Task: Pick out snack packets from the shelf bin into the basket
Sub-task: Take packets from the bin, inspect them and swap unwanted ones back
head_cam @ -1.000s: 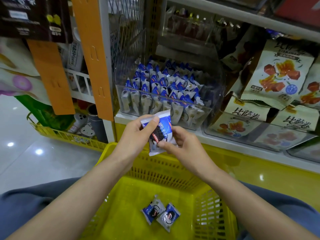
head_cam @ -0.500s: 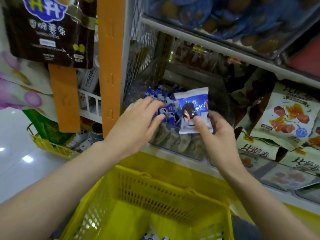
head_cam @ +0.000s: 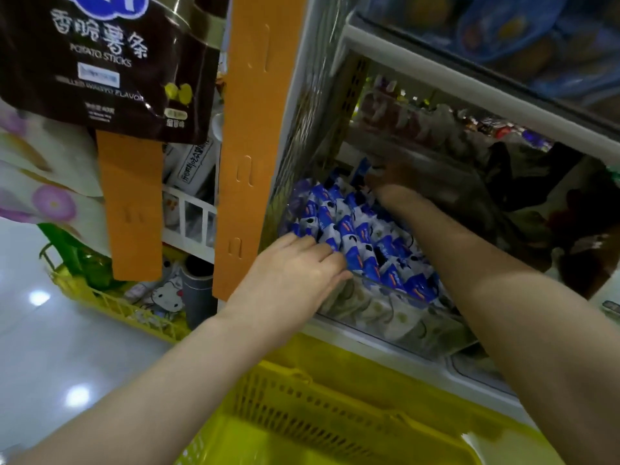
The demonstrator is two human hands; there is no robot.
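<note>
Two hands reach into the clear shelf bin (head_cam: 385, 317) of blue-and-white snack packets (head_cam: 352, 229).

The left hand (head_cam: 295, 273) lies flat and open on the front packets, gripping nothing. The right hand (head_cam: 389, 177) is deep at the back, blurred and shadowed; whether it grips a packet I cannot tell. The yellow basket (head_cam: 318, 407) sits below the shelf.

Your way into the bin (head_cam: 399, 290) lay between its front wall and the shelf above (head_cam: 469, 92); packets (head_cam: 352, 236) crowded it.
</note>
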